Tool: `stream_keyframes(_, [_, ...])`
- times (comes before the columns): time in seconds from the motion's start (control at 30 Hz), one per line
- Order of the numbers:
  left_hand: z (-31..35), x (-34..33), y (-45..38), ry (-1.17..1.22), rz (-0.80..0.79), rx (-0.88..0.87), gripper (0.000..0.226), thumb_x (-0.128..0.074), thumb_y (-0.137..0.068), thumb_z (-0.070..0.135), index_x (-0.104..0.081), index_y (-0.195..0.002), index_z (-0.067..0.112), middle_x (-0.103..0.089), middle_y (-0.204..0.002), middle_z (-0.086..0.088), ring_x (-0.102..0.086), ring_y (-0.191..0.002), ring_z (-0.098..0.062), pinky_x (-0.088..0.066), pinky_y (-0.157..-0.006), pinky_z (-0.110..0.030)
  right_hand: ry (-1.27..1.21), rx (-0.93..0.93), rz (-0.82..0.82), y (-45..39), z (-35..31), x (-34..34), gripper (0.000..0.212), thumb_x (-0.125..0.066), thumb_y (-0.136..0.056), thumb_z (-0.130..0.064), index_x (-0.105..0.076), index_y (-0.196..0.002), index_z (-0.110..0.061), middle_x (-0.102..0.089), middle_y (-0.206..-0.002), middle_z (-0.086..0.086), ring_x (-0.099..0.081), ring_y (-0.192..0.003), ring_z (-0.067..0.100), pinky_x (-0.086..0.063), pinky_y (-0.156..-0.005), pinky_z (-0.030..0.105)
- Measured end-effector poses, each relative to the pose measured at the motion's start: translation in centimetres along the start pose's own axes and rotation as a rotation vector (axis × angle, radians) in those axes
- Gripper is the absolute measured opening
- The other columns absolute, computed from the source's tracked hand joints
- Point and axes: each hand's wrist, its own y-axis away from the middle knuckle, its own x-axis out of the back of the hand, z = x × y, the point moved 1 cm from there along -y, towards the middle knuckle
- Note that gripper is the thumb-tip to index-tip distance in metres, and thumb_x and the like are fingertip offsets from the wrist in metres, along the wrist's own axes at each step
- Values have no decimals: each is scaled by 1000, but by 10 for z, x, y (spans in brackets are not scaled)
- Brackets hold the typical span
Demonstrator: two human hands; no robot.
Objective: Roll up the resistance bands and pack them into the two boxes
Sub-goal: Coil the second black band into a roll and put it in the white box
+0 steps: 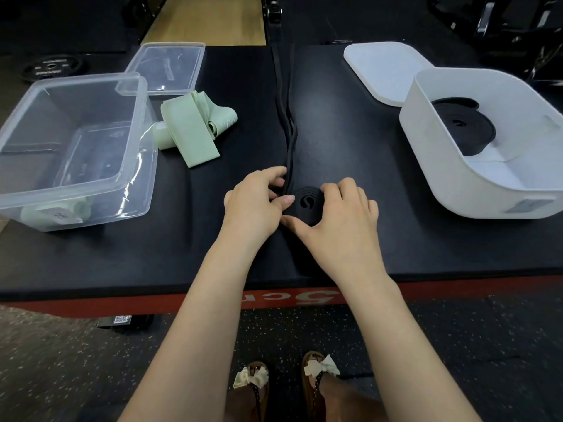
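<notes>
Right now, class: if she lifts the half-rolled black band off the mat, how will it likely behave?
The black band would probably uncoil: both hands, left hand and right hand, pinch its coil. Its unrolled tail lies wavy, so it is likely floppy and would dangle.

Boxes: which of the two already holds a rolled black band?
The white box on the right; a coiled black band lies inside. The clear box on the left holds only a pale green roll.
</notes>
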Motion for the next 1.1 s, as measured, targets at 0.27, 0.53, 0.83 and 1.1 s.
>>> stream_keyframes(0.27, [-1, 5, 2, 50, -21, 4, 35, -64, -88, 22, -61, -122, 29, -63, -101, 11, -57, -102, -5, -39, -95, -22, -83, 78, -171, -7, 10, 9, 64, -59, -84, -53, -45, -136, -18, -34, -113, -5, -34, -117, 16, -20, -99, 28])
stream_keyframes(0.53, [-2, 3, -1, -39, -15, 8, 41, -67, -85, 22, -58, -126, 27, -53, -101, 13, -54, -104, -9, -38, -103, -40, -93, 89, -211, -6, 11, 13, 71, -58, -86, -52, -34, -145, -21, -36, -131, -3, -30, -127, 14, -18, -105, 28])
stream_keyframes(0.83, [0, 0, -2, -33, -13, -7, 40, -66, -86, 18, -59, -124, 25, -53, -101, 12, -54, -105, -9, -38, -104, -33, 5, -21, -24, 2, 3, 9, 71, -58, -73, -71, -50, -115, -14, -49, -112, -1, -45, -108, 18, -32, -91, 30])
stream_keyframes(1.1, [0, 4, 0, 10, -15, -20, 37, -63, -89, 22, -58, -126, 24, -61, -107, 9, -54, -100, -2, -34, -86, -14, -137, 25, -109, -4, 10, 10, 62, -64, -80, -54, -49, -126, -14, -42, -113, -2, -39, -111, 16, -30, -97, 28])
